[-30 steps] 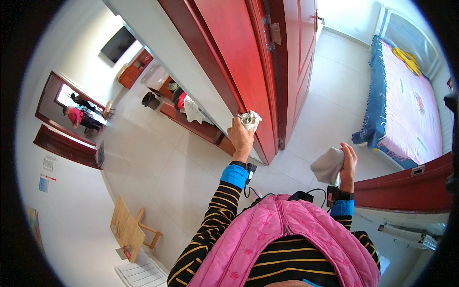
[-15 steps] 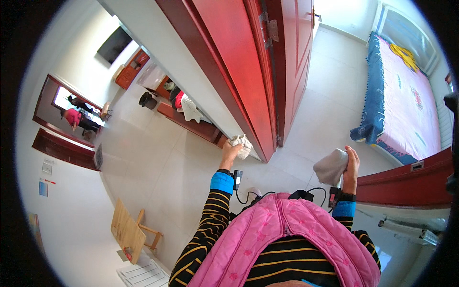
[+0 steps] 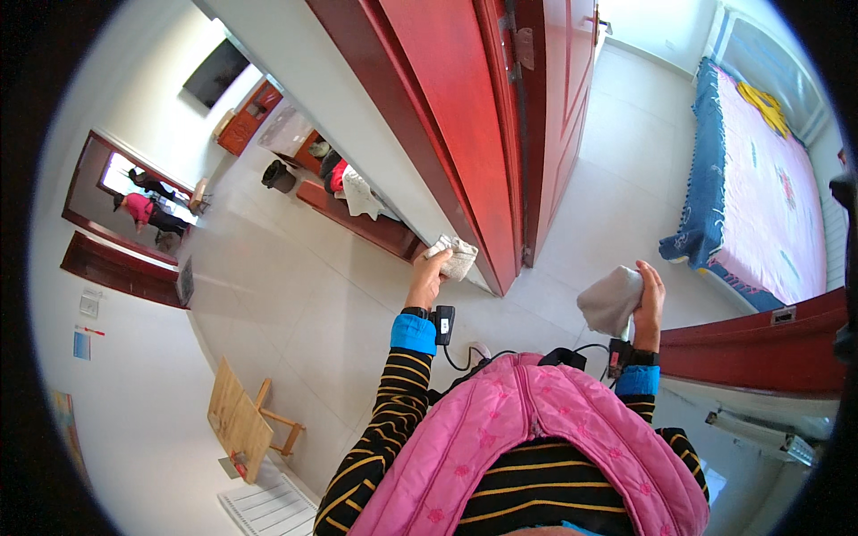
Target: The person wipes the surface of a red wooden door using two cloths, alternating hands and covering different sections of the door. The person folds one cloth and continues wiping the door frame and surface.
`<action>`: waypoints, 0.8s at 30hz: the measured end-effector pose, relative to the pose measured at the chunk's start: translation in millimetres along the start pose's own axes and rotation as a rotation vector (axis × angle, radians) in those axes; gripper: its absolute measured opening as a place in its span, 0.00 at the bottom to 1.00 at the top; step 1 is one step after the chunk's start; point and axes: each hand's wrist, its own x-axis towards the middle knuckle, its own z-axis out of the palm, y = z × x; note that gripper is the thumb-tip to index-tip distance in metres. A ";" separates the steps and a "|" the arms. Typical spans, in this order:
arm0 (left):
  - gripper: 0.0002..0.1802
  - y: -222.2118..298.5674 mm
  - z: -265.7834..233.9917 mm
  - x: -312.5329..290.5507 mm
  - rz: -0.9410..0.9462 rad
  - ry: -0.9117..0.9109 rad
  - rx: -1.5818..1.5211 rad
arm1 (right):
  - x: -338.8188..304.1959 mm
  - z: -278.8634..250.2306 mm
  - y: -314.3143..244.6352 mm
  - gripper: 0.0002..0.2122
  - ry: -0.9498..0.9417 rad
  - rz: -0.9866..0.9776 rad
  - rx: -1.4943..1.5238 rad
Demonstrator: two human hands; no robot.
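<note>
My left hand is closed on a folded off-white cloth, which is at the lower edge of the red door frame and the white wall strip beside it. Whether the cloth presses on the frame or only hangs in front of it, I cannot tell. On the right, my right hand grips a bunched grey cloth in the doorway, away from the frame. Past the frame stands the red door, swung inward on its hinges.
Beyond the doorway is a bed with a pink and blue cover. A red frame piece bounds the doorway on the right. Leftward are a wooden bench with clothes, a black bin, a small wooden table and a mirror.
My right hand and the grey cloth have shifted slightly left and up. The off-white cloth in my left hand sits a little higher and has turned somewhat. The view has shifted slightly.
</note>
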 end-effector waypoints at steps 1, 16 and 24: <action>0.20 -4.5 -2.7 6.8 -0.020 -0.011 -0.004 | -0.2 -2.5 1.2 0.14 0.009 -0.006 0.004; 0.25 -79.4 -26.8 97.5 -0.310 -0.077 -0.160 | -24.0 -21.2 -14.7 0.13 0.246 -0.039 -0.088; 0.22 -69.4 -5.2 106.0 -0.246 -0.093 -0.276 | -34.9 -14.7 -24.9 0.13 0.177 -0.113 -0.112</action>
